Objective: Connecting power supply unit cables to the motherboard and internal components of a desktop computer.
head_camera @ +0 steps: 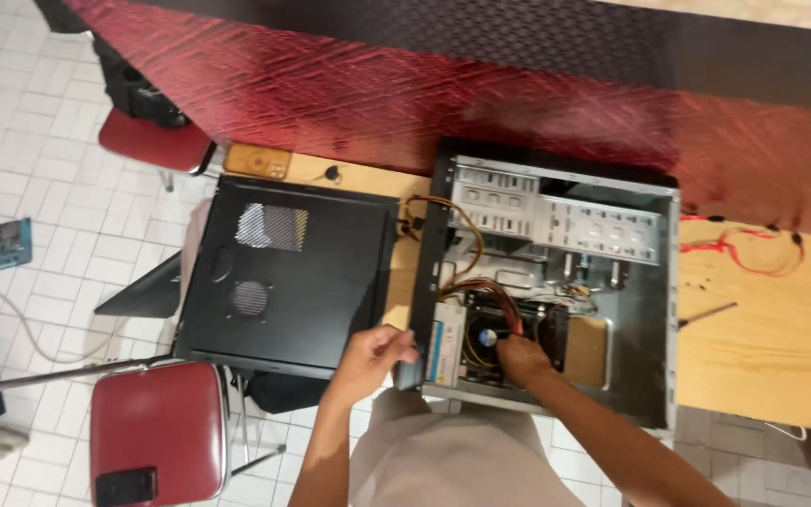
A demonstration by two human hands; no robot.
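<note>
**Inside the open computer case**

Right now I am seeing the open computer case [645,310] lying near the tabletop's [772,347] front edge. My right hand [521,358] is reaching into its wiring [490,291]; whether it is clenching anything, I cannot tell. My left hand [373,357] is grasping the case's front edge. Just beside lies the black side panel [288,272]; red cables [753,249] are lying toward the right edge.
</note>
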